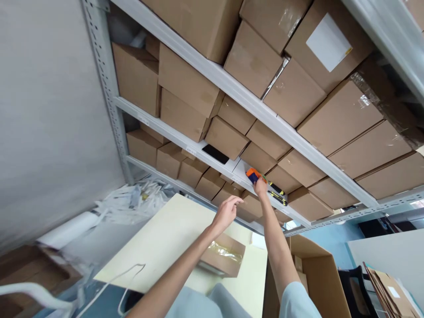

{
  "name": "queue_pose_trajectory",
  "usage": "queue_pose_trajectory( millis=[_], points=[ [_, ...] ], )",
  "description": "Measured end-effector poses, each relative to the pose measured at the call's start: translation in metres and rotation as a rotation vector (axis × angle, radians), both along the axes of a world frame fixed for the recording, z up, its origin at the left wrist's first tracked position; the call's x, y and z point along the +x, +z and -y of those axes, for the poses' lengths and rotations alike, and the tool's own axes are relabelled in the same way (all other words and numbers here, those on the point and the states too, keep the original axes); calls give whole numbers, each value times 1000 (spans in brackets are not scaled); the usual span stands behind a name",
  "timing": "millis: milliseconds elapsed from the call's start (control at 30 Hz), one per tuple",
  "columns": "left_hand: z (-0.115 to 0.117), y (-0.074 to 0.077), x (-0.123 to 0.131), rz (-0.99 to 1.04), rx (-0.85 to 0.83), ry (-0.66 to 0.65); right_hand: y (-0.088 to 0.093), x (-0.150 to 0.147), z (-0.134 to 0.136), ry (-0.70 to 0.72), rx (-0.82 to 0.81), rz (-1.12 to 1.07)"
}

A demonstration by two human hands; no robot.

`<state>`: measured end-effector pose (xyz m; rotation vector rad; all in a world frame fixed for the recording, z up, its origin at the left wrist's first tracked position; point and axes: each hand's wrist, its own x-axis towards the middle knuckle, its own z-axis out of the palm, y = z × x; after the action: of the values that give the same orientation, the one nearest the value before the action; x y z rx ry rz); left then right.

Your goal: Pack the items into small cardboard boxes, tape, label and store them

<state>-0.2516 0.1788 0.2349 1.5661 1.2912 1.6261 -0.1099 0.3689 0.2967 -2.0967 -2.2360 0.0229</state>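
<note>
My right hand (260, 186) reaches up to the grey metal shelf (212, 162) and grips an orange and blue tool (253, 175) lying on its edge. A yellow and black tool (277, 192) lies just right of that hand on the same shelf. My left hand (227, 211) hovers lower, fingers loosely curled, empty, above a small cardboard box (222, 255) sealed with clear tape. That box rests on a pale yellow table (165, 238).
Several brown cardboard boxes fill the shelf levels (298, 92). A black phone (215, 153) lies on the shelf left of the tools. An open large carton (318, 274) stands right of the table. Plastic bags (129, 201) pile by the grey wall at left.
</note>
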Motion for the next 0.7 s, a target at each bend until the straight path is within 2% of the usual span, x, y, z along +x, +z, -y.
queue_pose_trajectory(
  millis=[100,200,267,333,433,500,567,700],
  points=[
    [13,-7,-7,54,-64,17,1,8,6,-6,-29,-21],
    [32,-13,-10,97,-96,-7,-7,20,36,46,6,-178],
    [50,-15,-9,114,-109,-19,-21,28,77,125,67,-504],
    [70,-15,-5,131,-125,-8,-37,32,131,204,81,-903],
    [100,-11,4,141,-156,11,-54,30,217,207,-68,-1245],
    [115,-8,10,114,-186,24,-56,24,262,139,-131,-1340],
    [127,-6,14,71,-224,24,-52,21,290,74,-138,-1357],
    [144,-1,16,43,-267,-67,-40,27,310,54,-162,-1319]
  ],
)
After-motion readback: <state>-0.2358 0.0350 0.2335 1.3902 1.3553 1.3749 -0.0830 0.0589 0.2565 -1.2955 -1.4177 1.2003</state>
